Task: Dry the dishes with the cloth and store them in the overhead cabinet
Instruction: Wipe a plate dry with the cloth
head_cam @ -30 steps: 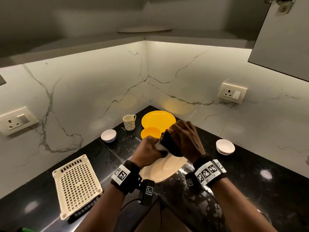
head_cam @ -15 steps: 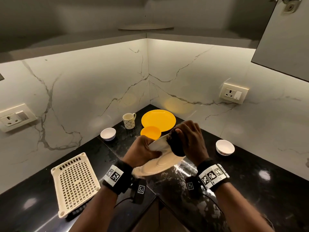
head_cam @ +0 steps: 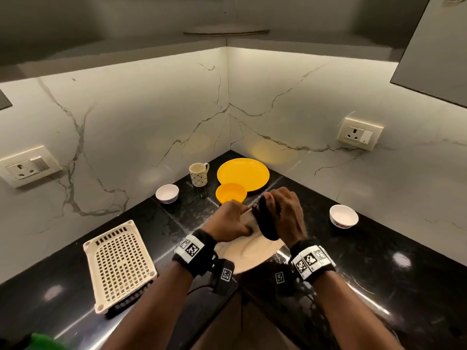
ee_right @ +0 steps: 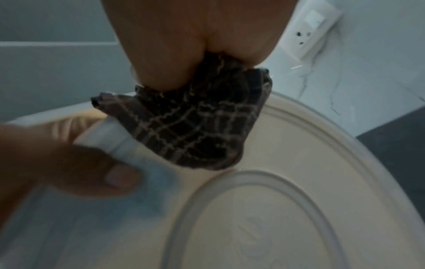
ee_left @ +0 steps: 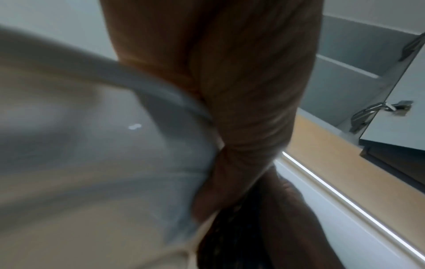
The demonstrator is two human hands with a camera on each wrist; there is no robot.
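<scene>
1. Black countertop (head_cam: 379,274), L-shaped, glossy, meeting veined marble walls in a corner; an open overhead cabinet door (head_cam: 434,46) hangs upper right.
2. Perforated cream drying rack (head_cam: 121,263) lies flat on the counter at left, well apart from the hands.
3. Cream plate (head_cam: 252,253) held tilted above the counter's inner corner, between both hands; its underside ring shows in the right wrist view (ee_right: 264,209).
4. Yellow plate (head_cam: 243,174) in the far corner; yellow bowl (head_cam: 231,193) just in front, touching or overlapping its rim.
5. Left hand (head_cam: 231,221) grips the cream plate's edge; thumb on one face, fingers curled behind.
6. Right hand (head_cam: 285,213) closed around a bunched dark checked cloth (ee_right: 195,127); cloth pressed to the plate's rim beside the left thumb.
7. Patterned mug (head_cam: 199,174) upright left of the yellow plate; one white bowl (head_cam: 167,194) near it, another white bowl (head_cam: 343,216) on the right.
</scene>
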